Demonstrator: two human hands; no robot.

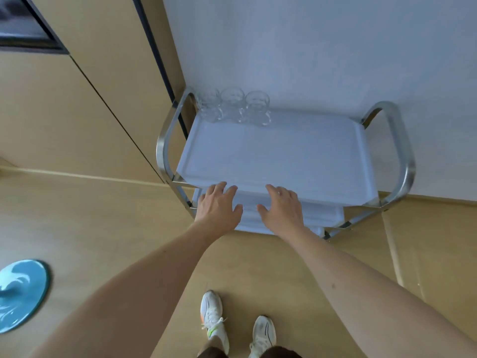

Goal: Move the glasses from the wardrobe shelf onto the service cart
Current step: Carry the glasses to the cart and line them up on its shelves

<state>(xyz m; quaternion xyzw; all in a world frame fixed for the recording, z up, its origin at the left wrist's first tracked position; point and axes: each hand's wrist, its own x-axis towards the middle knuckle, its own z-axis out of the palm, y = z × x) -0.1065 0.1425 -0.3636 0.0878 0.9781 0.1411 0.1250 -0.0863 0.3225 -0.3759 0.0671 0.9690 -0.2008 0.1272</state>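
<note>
Both my left hand (pixel 219 206) and right hand (pixel 282 206) hover empty, fingers spread, at the cart's (pixel 402 151) near edge; glasses (pixel 233 105) stand at the far-left corner, nearer my left

Three clear glasses (pixel 233 105) sit in a row at the far left corner of the service cart (pixel 402 140) top shelf. Both hands, left hand (pixel 219 206) and right hand (pixel 282 208), hover at the cart's near edge, fingers spread (holding nothing). White sneakers (pixel 214 319) are below the cart.
</note>
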